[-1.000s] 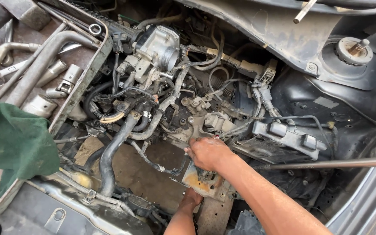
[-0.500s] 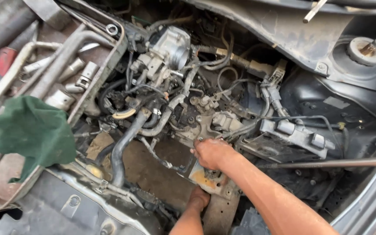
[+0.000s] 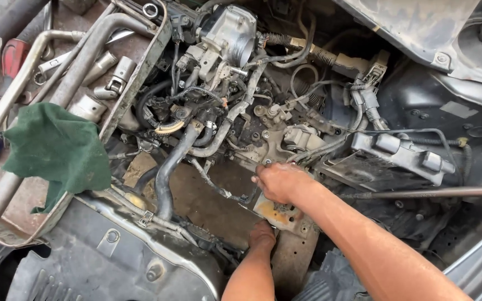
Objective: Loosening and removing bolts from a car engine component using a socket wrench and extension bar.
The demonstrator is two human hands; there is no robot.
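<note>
A green rag (image 3: 57,147) is draped over a metal rail (image 3: 73,72) at the left, beside loose sockets (image 3: 110,75). A black hose (image 3: 168,167) is seen curving down at centre-left. The left hand (image 3: 262,234) is reached down beneath a rusty bracket (image 3: 283,214), its grip hidden. The right hand (image 3: 277,181) is curled with fingertips pressed at the bracket's upper edge, below the throttle body (image 3: 230,36); whether anything is held cannot be told.

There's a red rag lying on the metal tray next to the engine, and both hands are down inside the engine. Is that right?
Not quite: the rag is green, not red. The head view shows it draped over the edge of the metal tray beside the engine, while the right hand and left hand are down inside the engine bay.
</note>
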